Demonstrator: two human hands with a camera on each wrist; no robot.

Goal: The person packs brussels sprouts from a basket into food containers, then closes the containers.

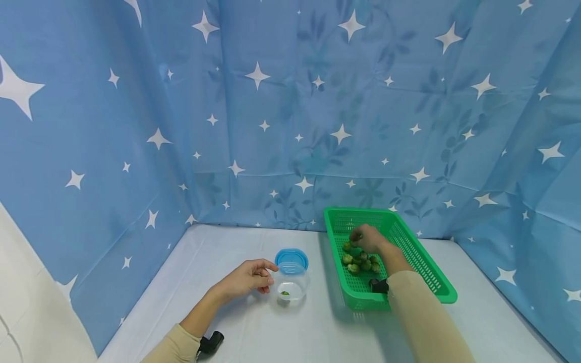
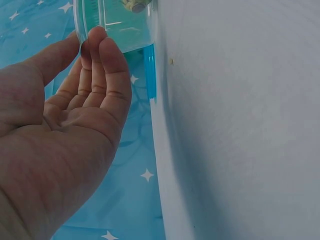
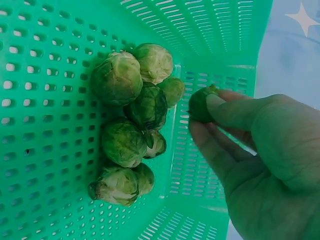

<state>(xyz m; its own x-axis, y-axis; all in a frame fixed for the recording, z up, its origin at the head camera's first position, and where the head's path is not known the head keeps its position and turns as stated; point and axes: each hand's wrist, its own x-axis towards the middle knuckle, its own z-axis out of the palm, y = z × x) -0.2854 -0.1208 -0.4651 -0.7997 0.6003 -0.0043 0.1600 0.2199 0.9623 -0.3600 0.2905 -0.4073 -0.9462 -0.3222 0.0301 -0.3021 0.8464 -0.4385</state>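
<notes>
Here, the left hand (image 1: 247,279) is hovering over the white tabletop (image 1: 254,338) with its fingers loosely bent and grasping nothing; whether a fingertip is touching the clear container (image 1: 301,288), I cannot tell. That container is standing immediately to the right of the left hand and is holding a single sprout (image 1: 284,293). It is looking light, so those fingers would be serving well by resting softly against its wall rather than squeezing it.

Just past the container, ahead and to the right of the left hand, the blue lid (image 1: 291,256) is lying. Well over to the right of the left hand, the loose sprouts (image 3: 124,142) are clustering in the green basket (image 1: 363,302), below the right hand and on its near side.

Farther out, the right hand (image 1: 368,238) is reaching into the basket and pinching a small sprout (image 3: 199,106) between thumb and fingers, apart from the cluster. A light, even pinch is probably suiting it best, since pressing hard could be loosening leaves; rising straight up would be sparing its neighbours.

Beyond both hands, the starred curtain (image 1: 272,111) is hanging.
</notes>
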